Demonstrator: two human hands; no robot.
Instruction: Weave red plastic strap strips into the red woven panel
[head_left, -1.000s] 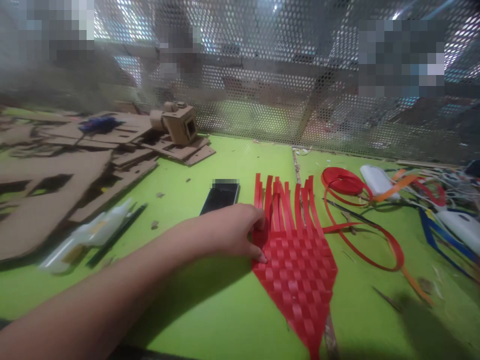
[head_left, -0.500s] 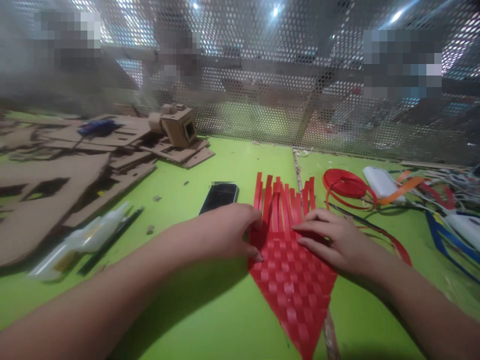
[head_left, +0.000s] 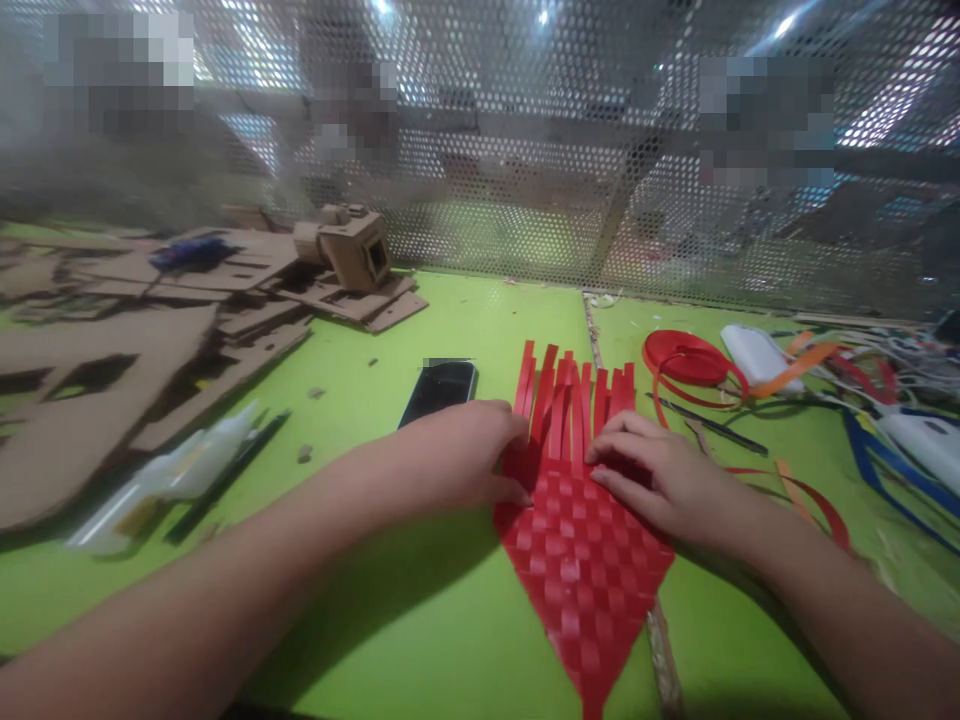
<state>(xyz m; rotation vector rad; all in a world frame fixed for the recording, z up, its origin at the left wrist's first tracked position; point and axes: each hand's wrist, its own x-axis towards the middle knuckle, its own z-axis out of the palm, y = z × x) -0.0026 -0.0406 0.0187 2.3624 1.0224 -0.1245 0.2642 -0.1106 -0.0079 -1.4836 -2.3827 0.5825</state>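
A red woven strip mat [head_left: 583, 560] lies on the green table, its lower end narrowing to a point toward me. Loose red strips [head_left: 561, 400] stick out from its far edge. My left hand [head_left: 491, 450] is closed on the mat's upper left side, thumb on the weave and fingers curled round the edge strips. On the upper right, my right hand [head_left: 656, 470] rests with its fingertips pressed where the strips meet the weave; its fingers are bent, and part of the mat is hidden under it.
A phone [head_left: 440, 390] lies beyond my left wrist. Cardboard pieces [head_left: 112, 380], a cardboard box model [head_left: 356, 250] and a glue bottle [head_left: 172, 475] are at left. At right are a red strip roll [head_left: 686, 357], white devices [head_left: 757, 357] and blue strips [head_left: 874, 465]. Perforated metal [head_left: 510, 150] stands behind.
The loose strips have shifted slightly and lean more to the right. The mat's near tip has swung a little left. Both hands stay on the mat with small finger movements.
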